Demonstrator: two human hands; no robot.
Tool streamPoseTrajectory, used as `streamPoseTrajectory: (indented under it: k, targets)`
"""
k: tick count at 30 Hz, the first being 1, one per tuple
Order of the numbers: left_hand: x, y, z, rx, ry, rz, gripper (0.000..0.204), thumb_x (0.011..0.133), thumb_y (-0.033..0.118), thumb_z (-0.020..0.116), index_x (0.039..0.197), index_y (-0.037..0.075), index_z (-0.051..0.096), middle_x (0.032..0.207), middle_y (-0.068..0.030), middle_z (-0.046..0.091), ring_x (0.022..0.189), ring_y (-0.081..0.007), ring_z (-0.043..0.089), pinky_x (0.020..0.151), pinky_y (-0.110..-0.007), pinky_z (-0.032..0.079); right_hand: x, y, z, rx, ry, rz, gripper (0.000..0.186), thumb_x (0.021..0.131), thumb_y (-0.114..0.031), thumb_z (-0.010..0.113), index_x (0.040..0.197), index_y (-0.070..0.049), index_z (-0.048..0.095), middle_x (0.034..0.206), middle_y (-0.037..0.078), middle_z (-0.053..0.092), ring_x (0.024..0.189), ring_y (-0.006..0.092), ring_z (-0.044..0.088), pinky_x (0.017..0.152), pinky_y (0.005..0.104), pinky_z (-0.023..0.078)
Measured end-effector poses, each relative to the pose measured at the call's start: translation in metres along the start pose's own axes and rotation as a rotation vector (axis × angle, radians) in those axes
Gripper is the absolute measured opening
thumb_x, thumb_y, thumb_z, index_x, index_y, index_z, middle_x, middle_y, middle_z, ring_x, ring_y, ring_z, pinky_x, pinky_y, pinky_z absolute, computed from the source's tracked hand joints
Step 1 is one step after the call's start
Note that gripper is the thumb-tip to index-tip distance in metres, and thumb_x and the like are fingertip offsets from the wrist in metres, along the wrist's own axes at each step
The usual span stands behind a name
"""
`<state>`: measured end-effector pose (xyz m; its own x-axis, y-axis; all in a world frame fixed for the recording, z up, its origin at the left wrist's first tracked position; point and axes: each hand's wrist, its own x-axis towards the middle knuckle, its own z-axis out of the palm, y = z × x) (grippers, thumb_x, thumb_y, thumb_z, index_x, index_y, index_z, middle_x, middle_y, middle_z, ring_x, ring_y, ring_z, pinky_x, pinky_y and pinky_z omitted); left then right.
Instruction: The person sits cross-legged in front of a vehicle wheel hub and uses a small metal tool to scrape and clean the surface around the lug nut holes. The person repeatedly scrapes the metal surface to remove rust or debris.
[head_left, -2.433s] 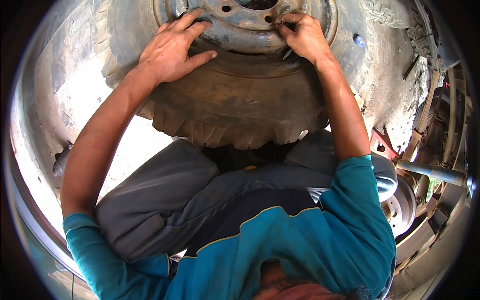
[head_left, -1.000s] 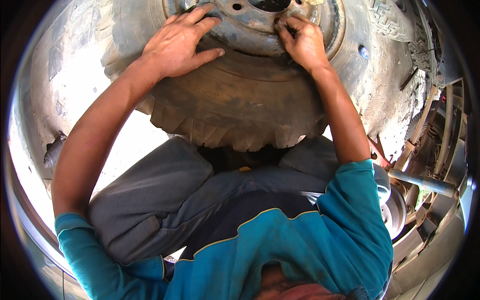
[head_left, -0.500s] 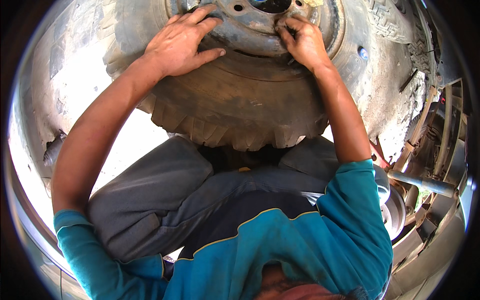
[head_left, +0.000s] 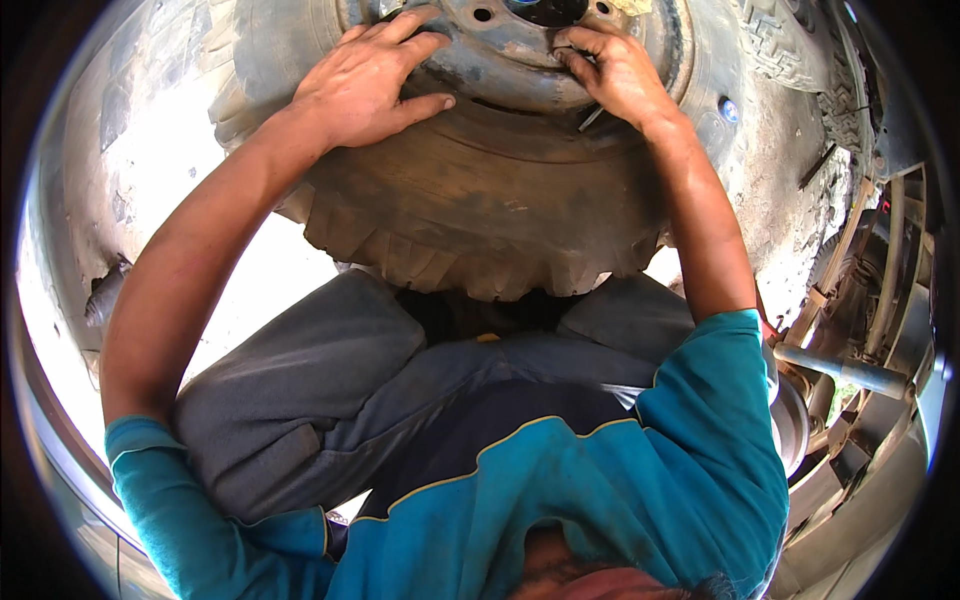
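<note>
A big muddy tyre (head_left: 480, 205) with chunky tread lugs lies in front of me on a worn steel wheel rim (head_left: 510, 75). My left hand (head_left: 365, 80) rests open on the rim's left side and the tyre's sidewall, its fingers stretched and thumb apart. On the right of the rim, my right hand (head_left: 612, 72) is closed, thumb and fingers pinched together against the metal. What sits between those fingertips, if anything, is hidden. Just below them a thin silvery piece (head_left: 591, 118) sticks out at the rim's edge; I cannot tell what it is.
My bent knees in grey trousers (head_left: 310, 350) are close to the tyre's near edge. Another treaded tyre (head_left: 785, 45) lies at the far right. A metal bar (head_left: 845, 370) and other frame-like parts crowd the right side. A small blue round thing (head_left: 728, 109) is beyond my right forearm.
My right hand and forearm have shifted slightly to the right, and the thin silvery piece shows more plainly. My left hand has stayed in place.
</note>
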<state>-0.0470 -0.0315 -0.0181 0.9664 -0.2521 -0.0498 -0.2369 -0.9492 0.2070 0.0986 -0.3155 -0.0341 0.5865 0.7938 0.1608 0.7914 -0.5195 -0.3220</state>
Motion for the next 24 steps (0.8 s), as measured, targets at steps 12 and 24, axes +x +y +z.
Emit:
streamPoseTrajectory:
  k: [12,24]
  targets:
    - [0.000,0.000,0.000,0.023,-0.010,-0.003,0.058,0.097,0.047,0.066,0.145,0.016,0.052,0.160,-0.0072,0.041,0.129,-0.0365,0.056,0.116,-0.049,0.040,0.010,0.012,-0.006,0.308,-0.100,0.036,0.015,0.089,-0.003,0.070,0.102,-0.008,0.071,0.101,0.018,0.066,0.098,0.0373,0.064,0.087,0.0438,0.052]
    - [-0.002,-0.003,0.004,0.049,0.019,0.019,0.060,0.097,0.048,0.066,0.145,0.017,0.052,0.162,-0.0086,0.038,0.136,-0.0368,0.051,0.118,-0.050,0.039,0.008,0.020,-0.008,0.361,-0.141,0.035,0.013,0.089,-0.002,0.071,0.102,-0.005,0.073,0.106,0.015,0.065,0.103,0.0323,0.065,0.090,0.0394,0.052]
